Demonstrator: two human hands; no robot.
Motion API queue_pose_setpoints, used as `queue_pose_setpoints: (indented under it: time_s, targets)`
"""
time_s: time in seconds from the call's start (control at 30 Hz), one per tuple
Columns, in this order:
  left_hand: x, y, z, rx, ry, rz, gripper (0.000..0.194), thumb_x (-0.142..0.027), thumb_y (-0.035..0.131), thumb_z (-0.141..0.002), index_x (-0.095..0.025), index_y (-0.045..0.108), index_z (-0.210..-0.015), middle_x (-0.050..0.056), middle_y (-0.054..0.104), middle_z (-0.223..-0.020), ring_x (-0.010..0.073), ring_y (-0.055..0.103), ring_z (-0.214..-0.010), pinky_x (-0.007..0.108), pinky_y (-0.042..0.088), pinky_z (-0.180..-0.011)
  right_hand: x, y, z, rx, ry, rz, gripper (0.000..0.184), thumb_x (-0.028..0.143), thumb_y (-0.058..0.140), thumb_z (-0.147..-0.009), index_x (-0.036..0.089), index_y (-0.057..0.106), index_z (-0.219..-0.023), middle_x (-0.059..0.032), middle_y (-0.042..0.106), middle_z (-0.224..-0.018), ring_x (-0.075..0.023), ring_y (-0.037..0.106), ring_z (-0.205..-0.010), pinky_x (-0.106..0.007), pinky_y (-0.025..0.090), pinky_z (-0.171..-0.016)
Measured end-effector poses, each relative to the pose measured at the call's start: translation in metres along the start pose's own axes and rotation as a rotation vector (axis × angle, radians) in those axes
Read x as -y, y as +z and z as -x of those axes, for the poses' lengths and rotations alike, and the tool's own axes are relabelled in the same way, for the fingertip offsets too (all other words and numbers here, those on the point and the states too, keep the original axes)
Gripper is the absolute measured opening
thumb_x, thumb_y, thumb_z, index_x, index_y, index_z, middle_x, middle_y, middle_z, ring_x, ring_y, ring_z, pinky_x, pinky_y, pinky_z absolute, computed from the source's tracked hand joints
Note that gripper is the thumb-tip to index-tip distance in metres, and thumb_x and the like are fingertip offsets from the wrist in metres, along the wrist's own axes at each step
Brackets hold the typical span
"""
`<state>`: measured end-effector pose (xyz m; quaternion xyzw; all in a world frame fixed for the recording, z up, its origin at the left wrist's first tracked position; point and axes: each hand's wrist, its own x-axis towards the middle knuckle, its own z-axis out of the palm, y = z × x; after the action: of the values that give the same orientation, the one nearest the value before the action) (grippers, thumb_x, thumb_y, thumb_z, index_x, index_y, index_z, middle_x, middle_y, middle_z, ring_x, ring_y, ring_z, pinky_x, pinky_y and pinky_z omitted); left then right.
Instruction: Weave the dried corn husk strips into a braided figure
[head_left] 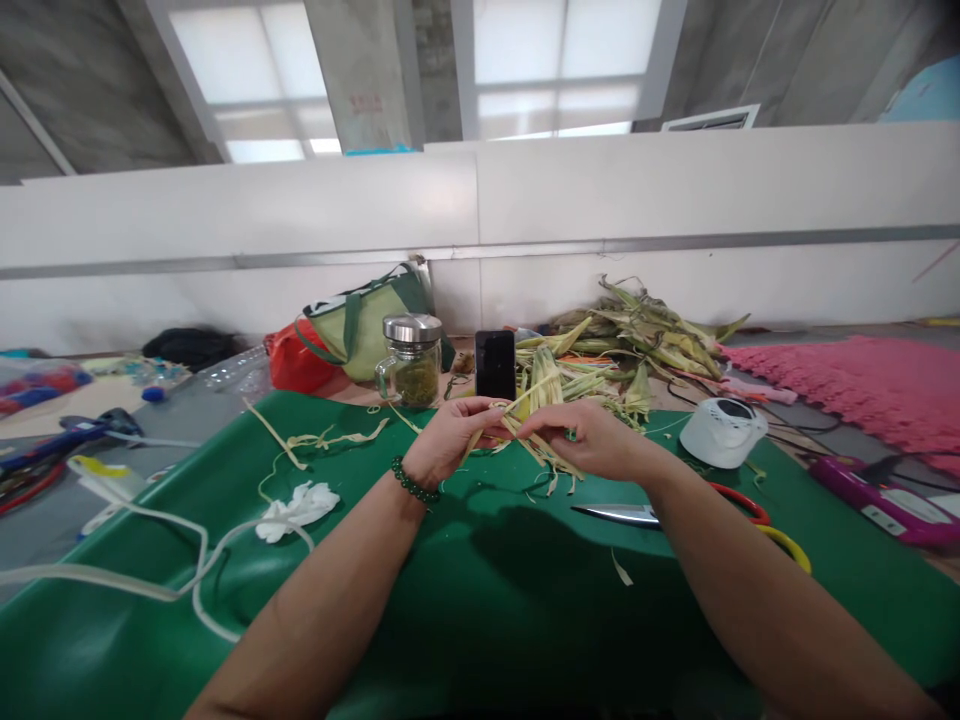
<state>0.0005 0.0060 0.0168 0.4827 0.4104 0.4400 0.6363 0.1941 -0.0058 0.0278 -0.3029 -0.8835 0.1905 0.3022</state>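
Note:
My left hand (448, 437) and my right hand (592, 438) meet above a green mat (480, 590), both pinched on thin pale corn husk strips (534, 425) that cross between them. A dark bead bracelet circles my left wrist. Behind the hands a black phone (495, 364) stands upright, and beyond it lies a pile of corn husks (637, 340). Scissors (660, 513) with red and yellow handles lie on the mat, partly hidden under my right forearm.
A glass jar with a metal lid (411, 360), a green bag (360, 320) and a red bag stand at the back. A white tape roll (721, 432), a pink mat (855, 385), a white cord (150, 580), crumpled tissue (296, 508) and a glue gun (90, 428) lie around.

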Motion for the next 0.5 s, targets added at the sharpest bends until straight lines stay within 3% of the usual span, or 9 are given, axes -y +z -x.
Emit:
queue_pose_setpoints:
  time_s: [0.1,0.23,0.5]
  targets:
    - [0.002,0.002,0.000,0.003,0.009,0.000,0.026,-0.025,0.077,-0.059,-0.012,0.070,-0.080,0.005,0.070,-0.068,0.0121,0.064,-0.061,0.018,0.045,-0.054,0.001,0.005,-0.003,-0.062,0.150,-0.098,0.019,0.023,0.048,-0.080,0.015,0.064,-0.078,-0.0020,0.062,-0.066,-0.0103,0.051,-0.055,-0.021,0.037,-0.049]
    - [0.007,0.006,0.001,0.056,0.043,-0.039,0.026,-0.028,0.078,-0.057,-0.012,0.071,-0.075,0.005,0.070,-0.066,0.0126,0.064,-0.061,0.020,0.046,-0.056,-0.005,0.021,-0.011,-0.253,0.364,-0.150,0.031,0.043,0.057,-0.076,0.013,0.062,-0.069,-0.0022,0.059,-0.060,-0.0112,0.049,-0.053,-0.022,0.036,-0.047]
    - [0.005,0.008,0.003,0.116,0.052,0.013,0.034,-0.036,0.077,-0.058,-0.011,0.072,-0.080,0.006,0.071,-0.071,0.0126,0.063,-0.065,0.024,0.049,-0.069,-0.006,0.030,-0.013,-0.388,0.347,-0.112,0.032,0.042,0.057,-0.075,0.014,0.059,-0.060,-0.0018,0.057,-0.057,-0.0117,0.050,-0.055,-0.023,0.037,-0.050]
